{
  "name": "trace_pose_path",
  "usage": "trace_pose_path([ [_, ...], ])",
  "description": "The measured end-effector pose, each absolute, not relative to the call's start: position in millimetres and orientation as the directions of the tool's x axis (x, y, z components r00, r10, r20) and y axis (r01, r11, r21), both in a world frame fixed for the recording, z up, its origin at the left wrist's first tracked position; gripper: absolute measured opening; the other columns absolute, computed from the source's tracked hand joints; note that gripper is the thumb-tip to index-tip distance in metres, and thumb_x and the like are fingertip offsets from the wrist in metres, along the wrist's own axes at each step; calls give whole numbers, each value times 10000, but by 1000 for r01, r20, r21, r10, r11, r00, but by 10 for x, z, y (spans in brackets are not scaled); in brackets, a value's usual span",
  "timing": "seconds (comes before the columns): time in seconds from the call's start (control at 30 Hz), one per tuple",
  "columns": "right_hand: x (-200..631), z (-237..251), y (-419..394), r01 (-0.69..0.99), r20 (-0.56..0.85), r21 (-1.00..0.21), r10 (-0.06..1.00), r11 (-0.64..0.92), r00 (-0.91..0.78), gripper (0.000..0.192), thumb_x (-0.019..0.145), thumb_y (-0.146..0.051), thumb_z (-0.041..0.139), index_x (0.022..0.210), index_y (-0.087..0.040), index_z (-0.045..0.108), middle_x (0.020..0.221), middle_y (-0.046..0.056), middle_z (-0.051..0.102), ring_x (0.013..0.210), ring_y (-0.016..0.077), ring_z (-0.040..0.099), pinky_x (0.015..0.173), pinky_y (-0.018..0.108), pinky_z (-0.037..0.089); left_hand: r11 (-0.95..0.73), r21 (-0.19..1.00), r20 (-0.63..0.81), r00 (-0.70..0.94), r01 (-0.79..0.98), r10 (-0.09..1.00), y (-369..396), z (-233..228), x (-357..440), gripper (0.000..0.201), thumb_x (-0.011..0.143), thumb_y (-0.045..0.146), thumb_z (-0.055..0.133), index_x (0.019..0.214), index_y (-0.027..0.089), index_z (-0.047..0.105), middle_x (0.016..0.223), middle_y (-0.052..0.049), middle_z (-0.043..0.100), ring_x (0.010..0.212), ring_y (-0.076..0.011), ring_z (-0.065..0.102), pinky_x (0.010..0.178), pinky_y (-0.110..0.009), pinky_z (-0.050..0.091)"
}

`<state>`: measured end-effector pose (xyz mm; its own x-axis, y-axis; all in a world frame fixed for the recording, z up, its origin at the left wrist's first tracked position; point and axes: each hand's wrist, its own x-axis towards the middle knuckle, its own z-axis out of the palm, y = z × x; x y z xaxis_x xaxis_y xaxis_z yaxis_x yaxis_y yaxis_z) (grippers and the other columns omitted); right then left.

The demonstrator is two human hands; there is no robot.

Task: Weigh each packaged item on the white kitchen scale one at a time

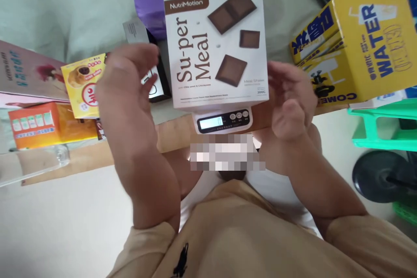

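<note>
A: Where is the white box [216,45]?

B: Straight ahead, between the two hands, above a small kitchen scale [224,120] near the table edge [173,132]; it seems to rest on the scale, though the contact is hidden under it; the digits are too blurred to read.

A: And the grip?

B: The left hand [137,65] is loosely spread, thumb apart from the fingers, with a gap between it and the box; it hangs over a black box [163,84], beside a small yellow box [83,91]. The right hand [291,97] is half curled, nothing visible inside it; its fingertips are right beside the box's edge, and I cannot tell whether they touch; a large yellow box [371,39] stands beyond it.

A: How would it handle?

B: Probably light, as the print says 200G; thin card, I'd guess, stiff along the edges but easy to dent mid-panel; the smooth print may slip under dry fingers. I'd take it by both side walls, low and level, palms flat; a tight pinch could crease it, and a one-sided push might skid it off the scale.
</note>
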<state>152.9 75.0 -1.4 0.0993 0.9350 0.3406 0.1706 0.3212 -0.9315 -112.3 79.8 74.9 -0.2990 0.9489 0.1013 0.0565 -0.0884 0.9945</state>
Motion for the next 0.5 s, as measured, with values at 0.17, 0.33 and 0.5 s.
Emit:
trace_pose_path([
  [0.17,1650,-95,938,67,354,-934,875,352,329,444,973,-570,470,1203,-261,690,1243,54,722,1127,183,719,980,393,581,-523,828,555,-436,203,708,973,568,-1179,321,989,545,753,891,240,780,711,37,677,487,-70,590,391,-281,305],
  [0.33,1637,-119,906,98,374,-927,875,362,308,455,972,-576,464,1196,-252,691,1231,69,714,1115,211,717,954,411,547,-425,864,496,-311,269,811,967,423,-1203,141,986,299,774,872,261,699,813,13,648,626,-107,588,516,-331,462],
  [0.5,1522,-87,806,164,461,-883,876,439,138,439,942,-588,563,1156,-251,747,1123,58,729,1084,239,689,987,436,535,-274,888,336,-114,370,935,961,392,-1248,313,817,309,934,861,231,633,826,-6,638,720,-133,565,602,-314,469],
])
